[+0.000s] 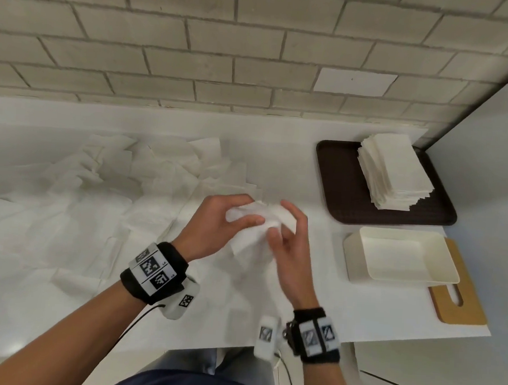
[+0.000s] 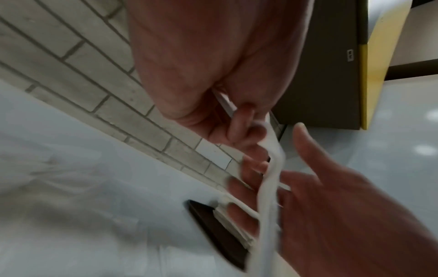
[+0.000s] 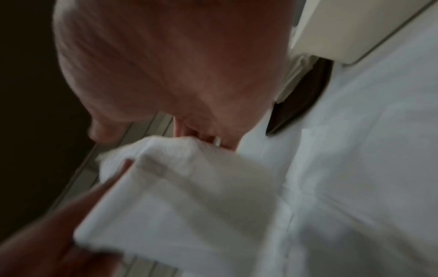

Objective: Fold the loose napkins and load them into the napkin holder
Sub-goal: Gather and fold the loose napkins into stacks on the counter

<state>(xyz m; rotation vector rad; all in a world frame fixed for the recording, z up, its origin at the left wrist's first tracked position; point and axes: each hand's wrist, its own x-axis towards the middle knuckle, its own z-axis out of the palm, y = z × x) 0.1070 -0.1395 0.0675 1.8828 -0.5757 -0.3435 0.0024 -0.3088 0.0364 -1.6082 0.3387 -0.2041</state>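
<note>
A white napkin (image 1: 252,222) is held up over the counter between both hands. My left hand (image 1: 245,211) pinches its left side with thumb and curled fingers. My right hand (image 1: 286,221) curves round its right side, thumb on the front. In the left wrist view the napkin (image 2: 270,178) runs edge-on between my left fingers (image 2: 239,121) and the right hand's fingers. The right wrist view is blurred and shows the napkin (image 3: 189,178) below my right fingers (image 3: 201,136). The cream napkin holder (image 1: 358,258) stands to the right.
Several loose napkins (image 1: 129,167) are spread over the white counter on the left and middle. A brown tray (image 1: 337,179) at the back right carries a stack of folded napkins (image 1: 396,171). A wooden board (image 1: 463,306) lies under the holder. A brick wall runs behind.
</note>
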